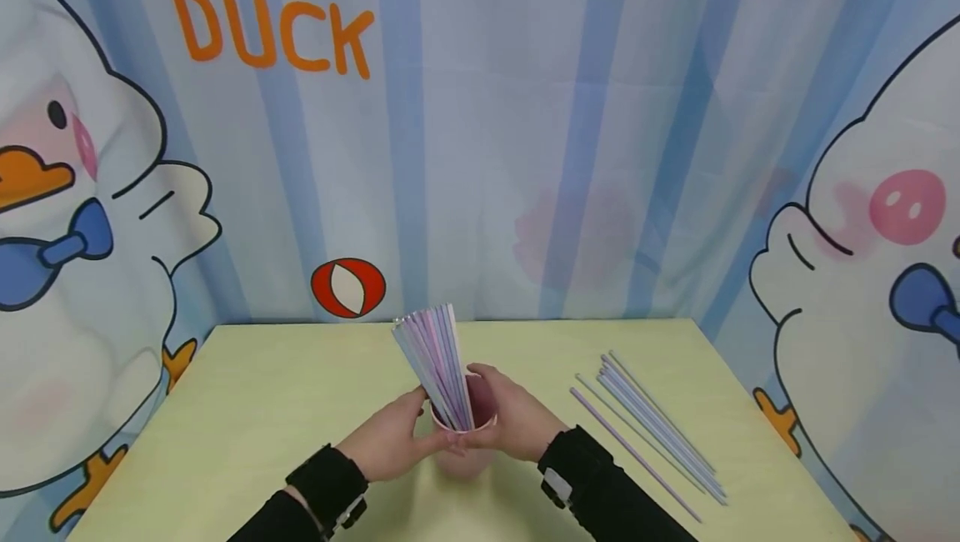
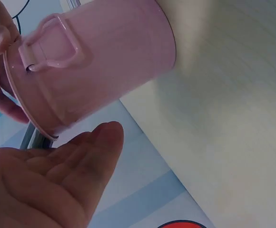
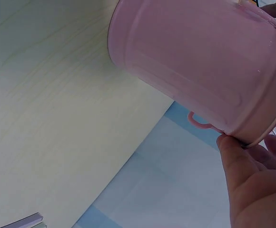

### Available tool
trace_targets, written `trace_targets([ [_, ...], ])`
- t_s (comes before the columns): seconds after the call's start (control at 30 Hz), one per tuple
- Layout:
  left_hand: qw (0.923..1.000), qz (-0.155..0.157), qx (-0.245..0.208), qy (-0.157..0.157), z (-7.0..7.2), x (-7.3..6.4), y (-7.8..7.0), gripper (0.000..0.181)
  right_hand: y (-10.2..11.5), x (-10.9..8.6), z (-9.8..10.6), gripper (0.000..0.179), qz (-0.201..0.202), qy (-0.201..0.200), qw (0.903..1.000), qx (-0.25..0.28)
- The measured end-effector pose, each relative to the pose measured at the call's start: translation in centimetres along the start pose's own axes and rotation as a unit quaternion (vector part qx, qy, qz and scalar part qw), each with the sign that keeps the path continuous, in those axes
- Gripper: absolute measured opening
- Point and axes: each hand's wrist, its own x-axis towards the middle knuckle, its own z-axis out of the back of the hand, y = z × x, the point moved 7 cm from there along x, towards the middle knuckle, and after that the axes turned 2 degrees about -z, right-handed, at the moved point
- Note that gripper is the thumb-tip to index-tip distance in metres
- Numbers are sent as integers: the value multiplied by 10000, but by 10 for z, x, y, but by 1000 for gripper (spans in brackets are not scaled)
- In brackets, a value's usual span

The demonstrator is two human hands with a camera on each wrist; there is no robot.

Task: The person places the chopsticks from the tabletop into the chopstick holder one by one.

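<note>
A pink bucket (image 1: pixel 459 463) with small loop handles (image 2: pixel 76 45) stands near the front middle of the table. A bundle of pastel straws (image 1: pixel 435 363) leans to the left inside it and sticks out well above the rim. My left hand (image 1: pixel 393 438) is at the bucket's left side, its thumb on the near rim; in the left wrist view some fingers reach along the wall. My right hand (image 1: pixel 517 417) holds the right side, fingers at the far rim. The right wrist view has a fingertip (image 3: pixel 228 147) beside a handle under the rim. The thumbs meet in front.
More pastel straws (image 1: pixel 660 425) lie loosely side by side on the right of the pale yellow table (image 1: pixel 300 383). A single lilac straw (image 1: pixel 633 454) lies at their left. Behind the table hangs a striped blue curtain (image 1: pixel 495 150) with duck prints.
</note>
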Motion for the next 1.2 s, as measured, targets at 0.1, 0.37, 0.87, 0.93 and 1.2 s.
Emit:
trace_targets([
  [0.1,9996,-174,-203,-18,-3,7,-2,97,-1,-2,2,102,0,-127,9996,-252],
  [0.37,9952,-456,-857,-105,-12,19,-3,89,-2,-3,0,103,36,-145,9998,-162],
  [0.87,9973,188,-642,-291,-14,24,5,82,-30,-33,47,71,-635,-487,9921,-964],
  [0.93,9974,226,-603,-320,-14,24,6,81,-41,-38,61,57,-790,-690,9876,-1166],
  [1.2,9967,318,-643,-384,-13,24,8,83,-91,-53,93,37,-1497,-796,9641,-2043],
])
